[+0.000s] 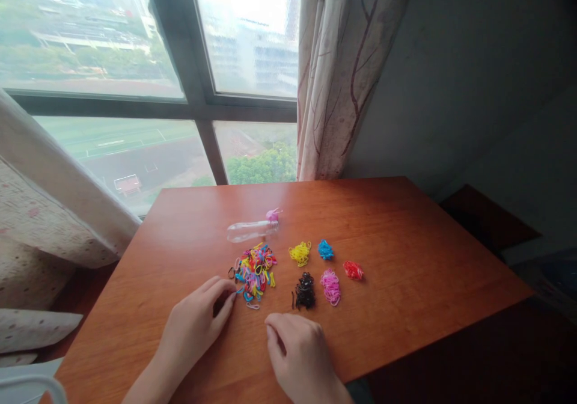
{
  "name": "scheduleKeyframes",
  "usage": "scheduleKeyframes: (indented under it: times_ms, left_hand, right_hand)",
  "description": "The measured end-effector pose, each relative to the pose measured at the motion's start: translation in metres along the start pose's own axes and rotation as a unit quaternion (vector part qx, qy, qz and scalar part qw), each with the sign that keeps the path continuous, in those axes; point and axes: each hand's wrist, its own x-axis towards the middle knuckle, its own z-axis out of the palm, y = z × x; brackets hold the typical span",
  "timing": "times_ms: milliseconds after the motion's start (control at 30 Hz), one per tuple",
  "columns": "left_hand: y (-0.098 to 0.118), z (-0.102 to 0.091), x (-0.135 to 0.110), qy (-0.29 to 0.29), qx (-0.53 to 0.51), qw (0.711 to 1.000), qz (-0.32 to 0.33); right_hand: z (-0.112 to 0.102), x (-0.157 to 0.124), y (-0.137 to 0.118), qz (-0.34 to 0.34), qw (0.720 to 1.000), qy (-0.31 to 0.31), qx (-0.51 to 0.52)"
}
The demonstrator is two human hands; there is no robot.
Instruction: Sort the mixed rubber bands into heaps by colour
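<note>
Band [240, 291], blue, pinched by left hand [196, 315], points lengthwise rightward toward mixed pile [256, 270]; right hand [299, 345] curled, grip unclear.

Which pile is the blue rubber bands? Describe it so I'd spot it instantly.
On the brown wooden table by the window, find the multicoloured heap. Right of it, past the yellow rubber bands, lie the blue rubber bands, the only all-blue pile.

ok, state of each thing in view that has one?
Left hand, thumb and finger pinching a blue band
Right hand, curled, nothing visible held
Mixed bands, loose, unsorted heap
Yellow bands, heaped
Blue bands, heaped
Red bands, heaped
Pink bands, heaped
Black bands, heaped, stray at left
Clear bottle, on its side, pink piece at one end
Curtains, drawn apart
Window, open or shut unclear
</note>
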Motion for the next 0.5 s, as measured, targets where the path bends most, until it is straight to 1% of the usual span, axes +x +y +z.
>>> scheduleKeyframes:
  times_ms: [167, 333, 400, 500]
  left_hand:
    - [0.000, 0.000, 0.000, 0.006, -0.013, 1.000, -0.001]
    - [0.000, 0.000, 0.003, 0.051, -0.054, 0.997, 0.016]
    - [0.005, -0.002, 0.005, 0.059, -0.061, 0.996, 0.031]
    - [0.021, -0.007, 0.013, 0.041, -0.057, 0.996, 0.062]
  right_hand:
    - [0.006, -0.003, 0.001, -0.001, 1.000, -0.009, 0.003]
    - [0.007, -0.004, 0.003, -0.005, 1.000, -0.011, 0.001]
    - [0.008, -0.004, 0.004, -0.008, 1.000, -0.014, 0.002]
    - [0.008, -0.004, 0.004, -0.011, 1.000, -0.021, 0.005]
